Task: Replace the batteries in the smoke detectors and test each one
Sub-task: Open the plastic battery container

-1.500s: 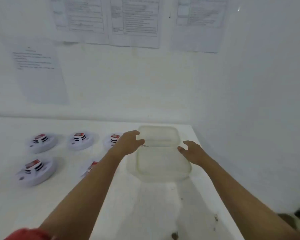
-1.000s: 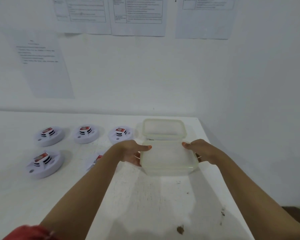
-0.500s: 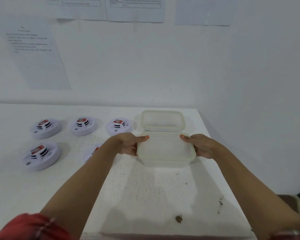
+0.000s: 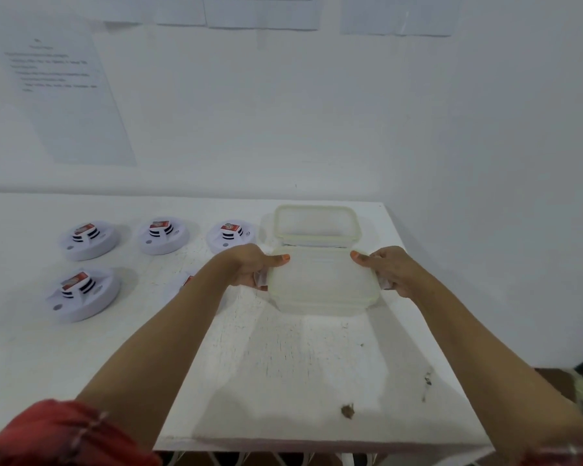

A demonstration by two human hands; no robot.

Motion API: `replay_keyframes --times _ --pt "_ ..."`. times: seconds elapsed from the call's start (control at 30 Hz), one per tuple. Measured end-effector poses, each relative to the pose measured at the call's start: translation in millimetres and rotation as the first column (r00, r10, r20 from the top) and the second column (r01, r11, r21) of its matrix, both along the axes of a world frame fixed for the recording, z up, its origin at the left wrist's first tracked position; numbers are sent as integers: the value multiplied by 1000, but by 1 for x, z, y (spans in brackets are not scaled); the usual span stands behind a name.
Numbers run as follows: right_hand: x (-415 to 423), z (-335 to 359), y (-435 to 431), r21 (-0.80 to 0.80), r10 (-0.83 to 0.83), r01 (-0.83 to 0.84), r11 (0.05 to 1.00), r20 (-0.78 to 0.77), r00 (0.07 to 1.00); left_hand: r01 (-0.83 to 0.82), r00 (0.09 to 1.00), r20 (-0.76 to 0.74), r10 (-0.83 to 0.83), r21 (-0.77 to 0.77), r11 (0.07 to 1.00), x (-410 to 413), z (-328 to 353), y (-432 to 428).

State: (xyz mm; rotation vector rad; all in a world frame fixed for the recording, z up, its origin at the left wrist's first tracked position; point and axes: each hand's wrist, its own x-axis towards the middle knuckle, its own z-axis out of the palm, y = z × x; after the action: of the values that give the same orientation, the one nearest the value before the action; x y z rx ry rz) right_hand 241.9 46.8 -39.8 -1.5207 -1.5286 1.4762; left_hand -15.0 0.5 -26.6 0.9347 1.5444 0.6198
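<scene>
A translucent lidded plastic box (image 4: pixel 320 280) sits at the right of the white table (image 4: pixel 283 381). My left hand (image 4: pixel 249 267) grips its left side with the thumb on the lid, and my right hand (image 4: pixel 387 269) grips its right side the same way. A second translucent box (image 4: pixel 315 223) lies just behind it. Several round white smoke detectors lie backs-up to the left, each showing a red-labelled battery: three in a far row (image 4: pixel 89 239) (image 4: pixel 162 234) (image 4: pixel 231 235) and one nearer (image 4: pixel 81 293). Another detector (image 4: pixel 184 283) is mostly hidden by my left forearm.
White walls close the table in behind and on the right, with printed sheets (image 4: pixel 64 95) taped up. The table's near edge (image 4: pixel 317 443) runs below my arms. Brown specks (image 4: pixel 348 411) mark the near right surface.
Both hands went from hovering open over the nearer box to gripping its two sides. The view has tilted down and the box has shifted slightly toward me.
</scene>
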Motion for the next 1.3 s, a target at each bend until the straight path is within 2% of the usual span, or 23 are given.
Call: replay_keyframes --times 0.1,0.17,0.23,0.3,0.37,0.43,0.5,0.57,0.6,0.67,0.77,0.87,1.0,1.2,1.3 --pt "1 4 1 55 26 -29 998 61 998 -1 1000 -9 1 11 1000 0 0 -2" --pt "2 8 0 20 46 -50 999 160 986 -6 998 -70 11 74 997 1 1 -2" --pt "4 15 -3 -74 120 -102 992 294 948 -24 983 -172 63 222 975 4 -1 0" --pt "5 23 -5 -161 216 -168 973 360 908 -43 932 -314 181 399 916 11 -3 1" --pt "5 26 -4 -138 261 -227 964 340 904 -70 860 -393 326 542 838 19 -5 -2" --pt "0 27 -2 -45 278 -275 960 212 937 -134 823 -369 431 612 780 23 -6 -9" --pt "-13 27 -2 11 285 -289 957 147 947 -243 846 -292 446 535 809 20 -7 -16" --pt "-29 28 -1 19 279 -290 957 222 934 -417 897 -15 442 302 857 15 -7 -26" --pt "-35 27 1 11 276 -290 957 271 922 -470 882 142 450 166 867 15 -8 -33" --pt "-43 24 6 -11 280 -294 956 340 898 -469 839 300 454 -24 883 19 -9 -47" --pt "-44 23 13 -79 312 -302 950 270 911 -407 804 424 417 -120 906 28 -14 -56" --pt "-42 23 17 -196 328 -300 934 128 936 -374 801 455 390 -128 918 29 -16 -54" --pt "-40 20 24 -316 368 -338 886 36 929 -331 835 416 360 -143 933 29 -15 -51" --pt "-38 15 23 -356 318 -313 881 -44 947 -352 825 413 386 -159 922 31 -16 -50" --pt "-42 23 24 -326 254 -240 914 1 967 -350 828 412 380 -150 925 32 -14 -50"
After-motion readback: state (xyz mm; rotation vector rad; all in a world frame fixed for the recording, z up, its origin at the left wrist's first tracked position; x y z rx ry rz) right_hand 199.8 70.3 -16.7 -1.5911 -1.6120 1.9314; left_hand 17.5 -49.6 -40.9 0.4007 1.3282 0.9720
